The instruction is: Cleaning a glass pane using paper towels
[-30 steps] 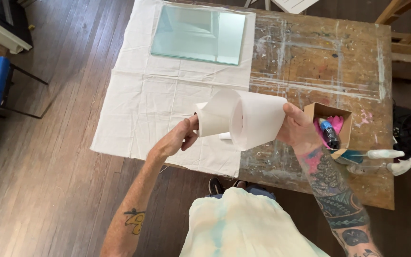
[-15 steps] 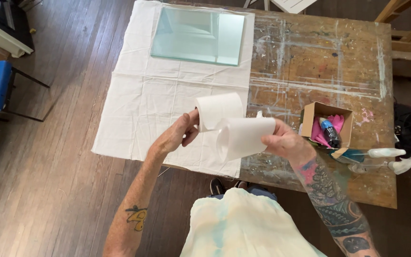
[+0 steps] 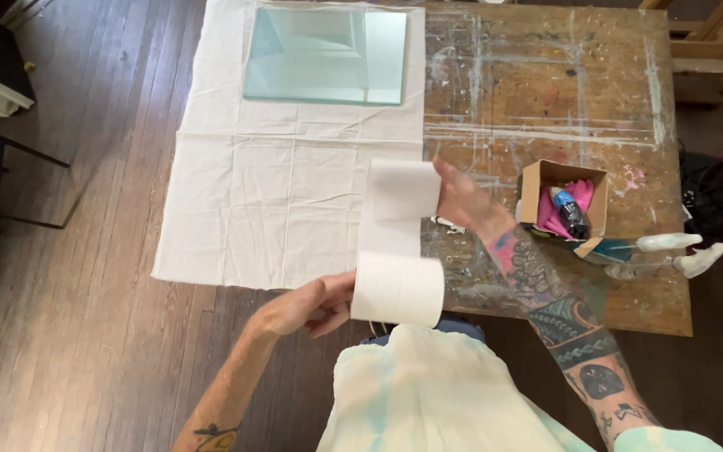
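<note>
Cardboard box (image 3: 564, 205) beside right hand (image 3: 460, 201)

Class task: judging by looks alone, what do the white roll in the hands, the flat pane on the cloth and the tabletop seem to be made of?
Roll: soft matte paper, its sheet pulled off flat. Pane: probably glass, clear with a greenish tint and reflections. Tabletop: wood, worn and paint-smeared, grain showing.

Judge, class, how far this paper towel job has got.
Done: white cloth spread on the table, glass pane laid on it. In hand: left hand holds the paper towel roll; right hand pulls a sheet out. Left: sheet not yet torn off.
</note>
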